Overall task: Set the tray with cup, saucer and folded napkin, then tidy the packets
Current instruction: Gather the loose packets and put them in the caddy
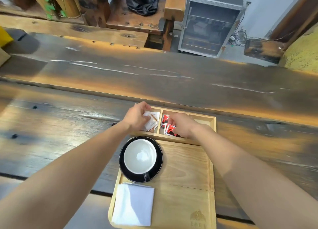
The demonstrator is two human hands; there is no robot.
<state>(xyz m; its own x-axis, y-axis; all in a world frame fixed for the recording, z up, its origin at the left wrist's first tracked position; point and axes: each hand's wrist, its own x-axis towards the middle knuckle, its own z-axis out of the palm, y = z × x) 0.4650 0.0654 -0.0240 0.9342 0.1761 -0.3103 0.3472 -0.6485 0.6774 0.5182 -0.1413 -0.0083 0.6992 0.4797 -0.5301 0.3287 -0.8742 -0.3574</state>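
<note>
The wooden tray is found on the dark tabletop, already set. A black saucer sits at its far left corner, overhanging the tray's left rim slightly, with a white-lined cup standing on it, handle turned toward the near side. A folded napkin lies flat at the near left, just beside the saucer. The setting portion is judged complete; the packets remain.

A divided wooden box is placed against the tray's far edge. Its left compartment holds white packets; its middle compartment holds red and black packets; the right compartment is largely hidden by the right forearm.

The left hand is lowered into the left compartment, its fingers closed on the white packets from the left side. The right hand is placed over the middle compartment, its fingers curled down among the red and black packets; whether any packet is actually pinched cannot be told.

Each hand is noted directly above its own compartment, so no reach across is needed. The packets lie askew; their long axes are judged to need aligning with the near-to-far run of the compartments. The wooden dividers are noted as the likely snag.
</note>
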